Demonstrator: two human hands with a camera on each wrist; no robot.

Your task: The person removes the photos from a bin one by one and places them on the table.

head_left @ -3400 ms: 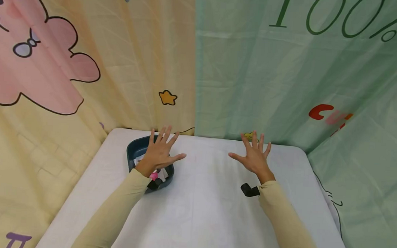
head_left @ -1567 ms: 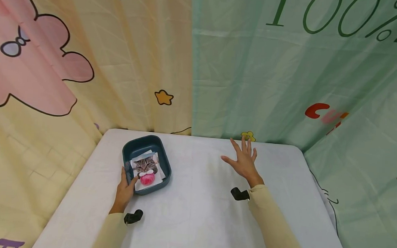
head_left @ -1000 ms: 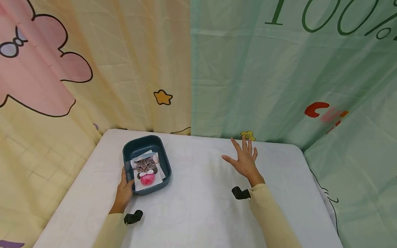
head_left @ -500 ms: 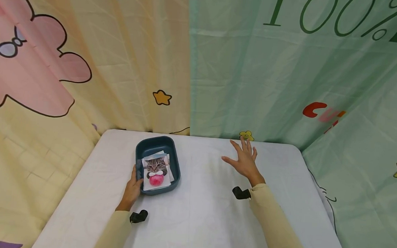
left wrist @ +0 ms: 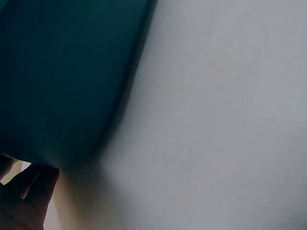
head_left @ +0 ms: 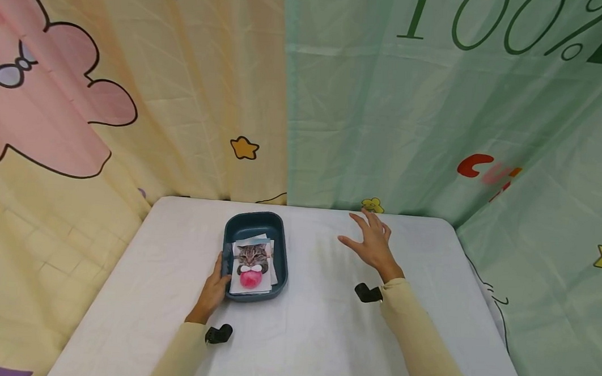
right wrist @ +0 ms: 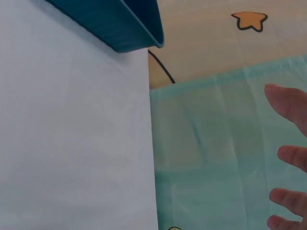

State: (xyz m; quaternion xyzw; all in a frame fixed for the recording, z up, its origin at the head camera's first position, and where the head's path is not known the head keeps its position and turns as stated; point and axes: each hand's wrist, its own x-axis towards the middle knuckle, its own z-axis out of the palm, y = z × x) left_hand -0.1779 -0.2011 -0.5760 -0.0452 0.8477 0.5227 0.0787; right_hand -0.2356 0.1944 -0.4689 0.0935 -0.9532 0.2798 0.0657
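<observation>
A dark teal plastic bin (head_left: 253, 224) stands left of the table's middle. Several printed photo cards lie in it; the top card (head_left: 252, 262) shows a tabby cat above a pink pompom. My left hand (head_left: 213, 290) grips the bin's left side, thumb at the rim. In the left wrist view the fingers of that left hand (left wrist: 26, 196) meet the bin's wall (left wrist: 62, 81). My right hand (head_left: 372, 243) is raised over the table's right half, fingers apart and slightly bent, holding nothing. The bin's corner (right wrist: 115, 28) appears at the top of the right wrist view.
A white-covered table (head_left: 314, 325) fills the lower middle. Behind it hang a yellow curtain (head_left: 204, 92) and a green curtain (head_left: 346, 111), close to the far edge. Black wrist mounts (head_left: 219, 333) stick out from both sleeves.
Earlier both hands were spread in the air. The left hand came down, took hold of the bin's left side and moved it rightward. The right hand's fingers have drawn in slightly.
</observation>
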